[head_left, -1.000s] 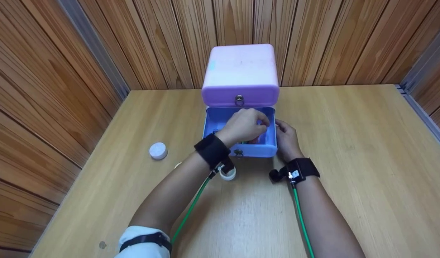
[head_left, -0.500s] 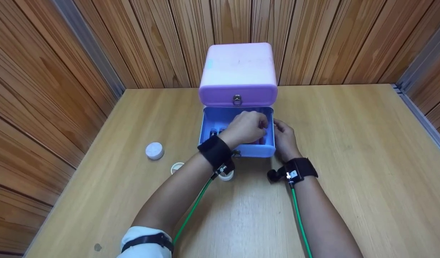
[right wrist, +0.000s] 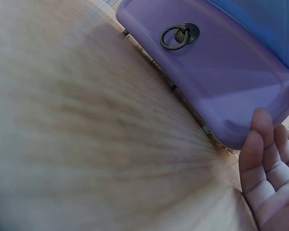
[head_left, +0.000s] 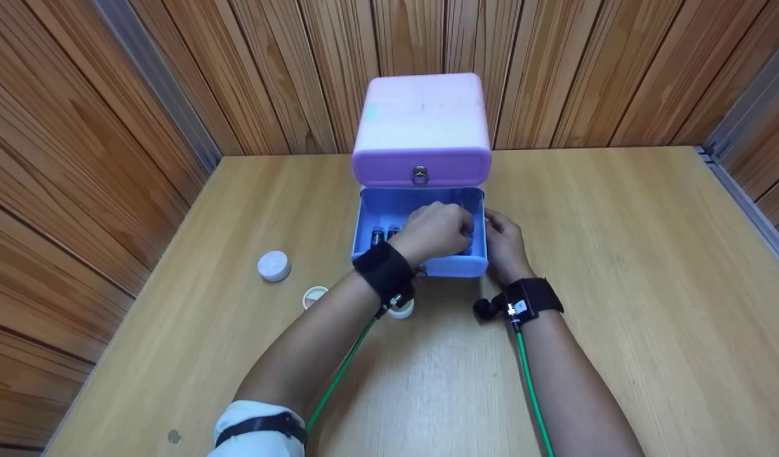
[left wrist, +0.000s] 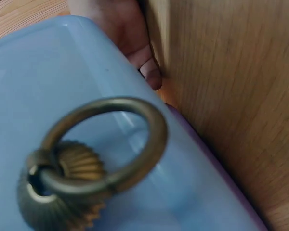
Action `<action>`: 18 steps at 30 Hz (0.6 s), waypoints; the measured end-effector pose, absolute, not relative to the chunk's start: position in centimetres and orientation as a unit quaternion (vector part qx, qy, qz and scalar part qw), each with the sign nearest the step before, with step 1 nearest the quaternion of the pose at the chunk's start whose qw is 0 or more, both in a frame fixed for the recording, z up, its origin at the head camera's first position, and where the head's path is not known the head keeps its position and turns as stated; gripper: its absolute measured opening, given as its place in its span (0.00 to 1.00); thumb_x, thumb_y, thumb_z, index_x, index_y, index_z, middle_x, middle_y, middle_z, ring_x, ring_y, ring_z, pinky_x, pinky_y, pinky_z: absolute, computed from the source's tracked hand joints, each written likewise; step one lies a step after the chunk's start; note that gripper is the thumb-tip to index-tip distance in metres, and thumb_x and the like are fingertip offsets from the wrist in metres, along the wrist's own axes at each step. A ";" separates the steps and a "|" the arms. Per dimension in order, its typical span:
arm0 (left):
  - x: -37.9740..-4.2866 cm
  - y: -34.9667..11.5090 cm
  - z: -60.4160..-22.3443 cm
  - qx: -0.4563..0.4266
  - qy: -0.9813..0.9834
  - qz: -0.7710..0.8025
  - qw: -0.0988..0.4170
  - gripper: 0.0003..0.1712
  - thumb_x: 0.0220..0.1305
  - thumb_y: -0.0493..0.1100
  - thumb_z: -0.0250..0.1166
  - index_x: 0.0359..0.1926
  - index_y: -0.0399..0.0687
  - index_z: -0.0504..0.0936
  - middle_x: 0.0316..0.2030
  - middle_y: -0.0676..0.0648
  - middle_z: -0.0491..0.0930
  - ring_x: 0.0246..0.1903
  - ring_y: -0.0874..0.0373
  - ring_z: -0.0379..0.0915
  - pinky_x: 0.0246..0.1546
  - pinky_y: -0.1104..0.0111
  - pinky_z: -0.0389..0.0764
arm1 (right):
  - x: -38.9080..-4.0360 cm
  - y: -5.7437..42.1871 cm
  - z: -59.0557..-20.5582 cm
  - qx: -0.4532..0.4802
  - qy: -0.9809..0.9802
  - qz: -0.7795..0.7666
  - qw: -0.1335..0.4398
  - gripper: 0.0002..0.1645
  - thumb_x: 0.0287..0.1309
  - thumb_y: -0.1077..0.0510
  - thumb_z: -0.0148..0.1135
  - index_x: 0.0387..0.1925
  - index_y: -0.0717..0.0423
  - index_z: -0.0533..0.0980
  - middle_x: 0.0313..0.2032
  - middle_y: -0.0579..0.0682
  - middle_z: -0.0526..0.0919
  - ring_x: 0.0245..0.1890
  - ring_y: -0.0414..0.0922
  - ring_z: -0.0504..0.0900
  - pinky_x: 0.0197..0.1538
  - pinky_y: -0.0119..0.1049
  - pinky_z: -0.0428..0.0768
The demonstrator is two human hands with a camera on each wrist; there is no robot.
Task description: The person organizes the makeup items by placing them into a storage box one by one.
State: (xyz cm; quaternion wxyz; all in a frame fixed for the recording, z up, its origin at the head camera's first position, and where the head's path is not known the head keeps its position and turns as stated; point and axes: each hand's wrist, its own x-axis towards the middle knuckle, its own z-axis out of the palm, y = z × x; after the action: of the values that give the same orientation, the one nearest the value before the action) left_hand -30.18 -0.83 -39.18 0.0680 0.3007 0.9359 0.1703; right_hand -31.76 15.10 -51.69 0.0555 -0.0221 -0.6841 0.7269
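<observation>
My left hand [head_left: 437, 230] reaches down inside the pulled-out blue drawer [head_left: 459, 267], fingers curled toward its right side. The fingertips and whatever lies under them are hidden, so I cannot tell what they hold. Small dark cylinders [head_left: 377, 237] stand in the drawer's left part. My right hand [head_left: 507, 249] rests against the drawer's right outer wall; in the right wrist view its fingers [right wrist: 263, 126] are loosely extended beside a lower purple drawer [right wrist: 226, 72]. A brass ring pull [left wrist: 154, 139] hangs on the blue front in the left wrist view.
Above and behind the blue drawer is the pink-purple top of the drawer box [head_left: 424, 114], set near the wood-panelled wall [head_left: 408, 38]. On the table's left lie a white round disc [head_left: 274, 266] and two round white pieces [head_left: 314, 295], partly behind the left forearm.
My left hand has sunk lower into the drawer, and its fingers have moved out of sight. More of the dark cylinders shows at left. My right hand stays at the drawer's side.
</observation>
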 end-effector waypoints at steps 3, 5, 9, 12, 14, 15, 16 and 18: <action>-30.2 -0.7 -39.2 0.301 0.937 0.164 0.073 0.13 0.56 0.39 0.64 0.18 0.50 0.73 0.13 0.55 0.62 0.15 0.61 0.58 0.18 0.69 0.57 | -31.7 15.2 -51.7 -0.022 -0.685 0.727 0.055 0.24 0.71 0.56 0.51 0.64 0.63 0.70 0.56 0.58 0.76 0.55 0.48 0.73 0.55 0.38 0.72; -30.2 -0.6 -39.3 0.301 0.937 0.159 0.072 0.16 0.57 0.41 0.64 0.16 0.52 0.71 0.12 0.56 0.62 0.14 0.62 0.59 0.18 0.70 0.57 | -31.6 15.3 -51.6 -0.023 -0.684 0.727 0.053 0.24 0.71 0.56 0.51 0.64 0.62 0.70 0.56 0.57 0.76 0.54 0.47 0.73 0.55 0.38 0.72; -30.3 -0.5 -39.3 0.303 0.937 0.156 0.075 0.18 0.60 0.42 0.62 0.15 0.52 0.71 0.12 0.56 0.64 0.14 0.62 0.61 0.18 0.70 0.59 | -31.7 15.5 -51.5 -0.024 -0.685 0.727 0.055 0.24 0.72 0.55 0.51 0.63 0.62 0.71 0.55 0.58 0.77 0.54 0.47 0.74 0.55 0.38 0.72; -30.3 -0.6 -39.2 0.310 0.936 0.155 0.065 0.16 0.62 0.43 0.61 0.16 0.51 0.74 0.13 0.55 0.66 0.16 0.61 0.63 0.19 0.69 0.60 | -31.7 15.4 -51.6 -0.026 -0.684 0.726 0.060 0.23 0.72 0.55 0.51 0.62 0.63 0.71 0.55 0.58 0.77 0.53 0.47 0.74 0.54 0.37 0.73; -30.1 -0.8 -39.0 0.316 0.933 0.163 0.052 0.13 0.63 0.43 0.61 0.21 0.51 0.79 0.16 0.55 0.70 0.20 0.60 0.66 0.22 0.69 0.63 | -31.7 15.3 -51.6 -0.026 -0.688 0.723 0.063 0.23 0.72 0.56 0.51 0.62 0.63 0.71 0.54 0.58 0.77 0.52 0.47 0.75 0.54 0.37 0.73; -30.0 -1.0 -38.8 0.317 0.932 0.169 0.043 0.11 0.64 0.43 0.61 0.25 0.50 0.83 0.20 0.55 0.72 0.23 0.60 0.67 0.24 0.69 0.65 | -31.7 15.3 -51.6 -0.026 -0.688 0.723 0.063 0.23 0.72 0.55 0.51 0.62 0.63 0.71 0.54 0.58 0.77 0.52 0.47 0.75 0.53 0.37 0.74; -29.8 -1.2 -38.6 0.320 0.930 0.175 0.032 0.09 0.64 0.44 0.61 0.30 0.51 0.85 0.23 0.55 0.74 0.26 0.61 0.68 0.26 0.70 0.67 | -31.7 15.2 -51.7 -0.026 -0.689 0.721 0.063 0.23 0.72 0.55 0.51 0.62 0.63 0.71 0.54 0.57 0.78 0.51 0.46 0.76 0.53 0.37 0.74; -29.2 -2.0 -38.1 0.327 0.925 0.193 0.003 0.09 0.65 0.45 0.61 0.38 0.51 0.87 0.30 0.55 0.77 0.32 0.61 0.70 0.32 0.70 0.71 | -31.7 15.1 -51.8 -0.024 -0.687 0.723 0.061 0.24 0.71 0.55 0.51 0.63 0.63 0.71 0.53 0.58 0.78 0.50 0.47 0.77 0.52 0.37 0.75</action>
State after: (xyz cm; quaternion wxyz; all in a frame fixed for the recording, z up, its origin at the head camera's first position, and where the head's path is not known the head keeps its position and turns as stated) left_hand -29.22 -1.99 -38.12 0.0028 0.3275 0.9250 0.1928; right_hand -31.74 15.13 -51.76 0.0612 -0.0243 -0.6875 0.7232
